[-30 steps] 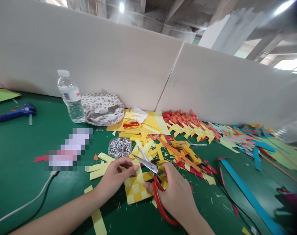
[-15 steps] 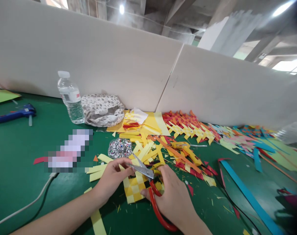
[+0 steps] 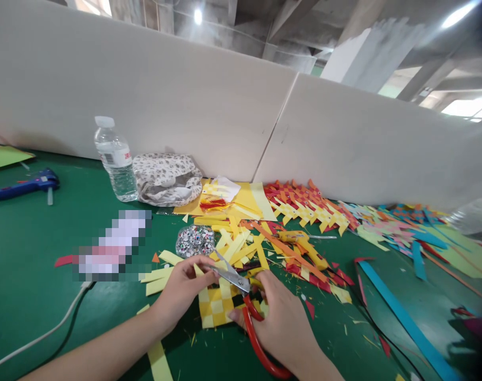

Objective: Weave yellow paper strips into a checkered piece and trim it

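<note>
Red-handled scissors (image 3: 257,338) are in my right hand (image 3: 284,320), its fingers around the handles. Their metal blades are slightly apart and point up and left, towards the fingertips of my left hand (image 3: 187,288). That hand pinches a pale yellow strip of a woven yellow paper piece (image 3: 215,308), which has a checked pattern and hangs below the blades. Part of the paper is hidden behind the scissors and my right fingers. Loose yellow paper strips (image 3: 241,246) lie just beyond both hands.
A clear pack of googly eyes (image 3: 195,239) sits beyond my left hand. A yellow glue gun (image 3: 304,246) with a black cord lies to the right, woven paper fish (image 3: 308,209) behind it. Leftward are a water bottle (image 3: 117,164), a blurred-out device (image 3: 114,243) and a blue glue gun (image 3: 30,183).
The scissors have swung lower and a little left, so the blades lie flatter across the paper near my left fingertips. The left hand has hardly moved.
</note>
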Tool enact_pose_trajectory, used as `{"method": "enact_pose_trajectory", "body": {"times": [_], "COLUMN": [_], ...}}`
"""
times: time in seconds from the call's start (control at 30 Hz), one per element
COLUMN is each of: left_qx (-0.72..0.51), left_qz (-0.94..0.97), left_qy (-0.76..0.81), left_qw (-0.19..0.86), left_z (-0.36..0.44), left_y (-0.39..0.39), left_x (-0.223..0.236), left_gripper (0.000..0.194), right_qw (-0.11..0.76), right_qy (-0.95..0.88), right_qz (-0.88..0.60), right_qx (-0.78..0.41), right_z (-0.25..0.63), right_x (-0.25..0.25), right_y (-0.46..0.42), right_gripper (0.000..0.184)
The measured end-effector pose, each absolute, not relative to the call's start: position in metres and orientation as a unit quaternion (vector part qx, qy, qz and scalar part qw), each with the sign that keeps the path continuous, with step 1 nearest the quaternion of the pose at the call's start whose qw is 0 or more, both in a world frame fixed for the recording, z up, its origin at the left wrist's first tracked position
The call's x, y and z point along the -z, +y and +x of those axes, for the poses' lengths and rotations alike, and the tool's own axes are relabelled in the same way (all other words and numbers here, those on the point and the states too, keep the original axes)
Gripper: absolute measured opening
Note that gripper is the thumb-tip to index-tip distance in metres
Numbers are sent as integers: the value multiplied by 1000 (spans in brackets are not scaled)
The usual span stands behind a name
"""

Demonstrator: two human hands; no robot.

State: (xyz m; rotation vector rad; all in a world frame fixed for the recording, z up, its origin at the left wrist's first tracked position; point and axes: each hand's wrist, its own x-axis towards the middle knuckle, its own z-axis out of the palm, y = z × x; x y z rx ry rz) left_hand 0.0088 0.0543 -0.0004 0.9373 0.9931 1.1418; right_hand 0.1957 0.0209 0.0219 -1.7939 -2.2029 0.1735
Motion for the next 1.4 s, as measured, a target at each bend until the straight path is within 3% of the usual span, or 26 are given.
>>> {"method": "enact_pose_trajectory", "body": {"times": [0.83, 1.4], "left_qx": [-491, -481], "left_qz": [393, 405], "left_qy": [425, 427], "left_qw": [651, 650], "left_z": [6, 7], "left_y": [53, 53], "left_x": [2, 4], "left_gripper": [15, 15], "right_qw": [125, 118], "right_qy": [-744, -756], "right_qz": [-643, -637], "right_qx": [-135, -93], "right_z": [198, 199], "right_x": [-19, -18], "right_y": [21, 23], "right_gripper": [36, 36]}}
